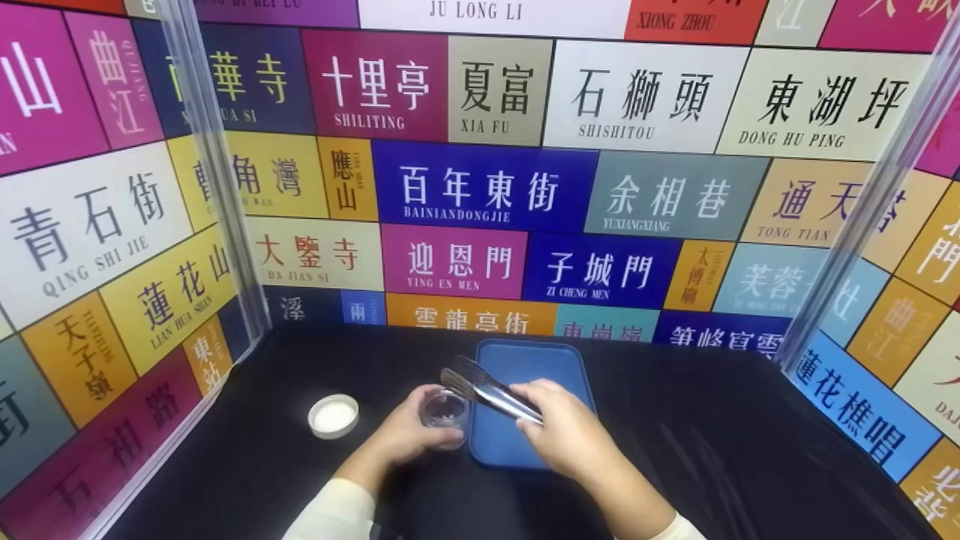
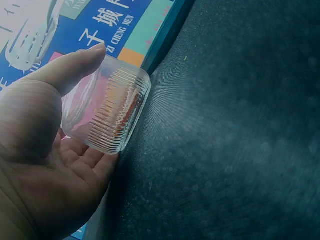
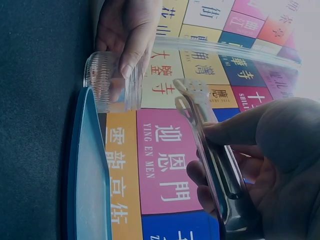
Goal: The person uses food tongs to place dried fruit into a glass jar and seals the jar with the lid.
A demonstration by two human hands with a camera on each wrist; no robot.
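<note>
My left hand (image 1: 409, 429) grips a clear ribbed jar (image 2: 112, 102), thumb on one side and fingers on the other. Its lid is off, and something small and reddish-brown lies at the bottom, too small to make out. Metal tongs (image 1: 491, 390) are in my right hand (image 1: 566, 427), gripped along their arms. Their slotted tips (image 3: 192, 90) point left, above the jar's mouth and apart from it; nothing shows between them. In the right wrist view the jar (image 3: 102, 82) stands beside the tray's edge.
A blue tray (image 1: 510, 448) lies on the black-covered table (image 1: 675, 450), right of the jar. A white round lid (image 1: 333, 416) sits to the left. Panels with colourful printed signs (image 1: 480, 184) enclose the table at the back and sides.
</note>
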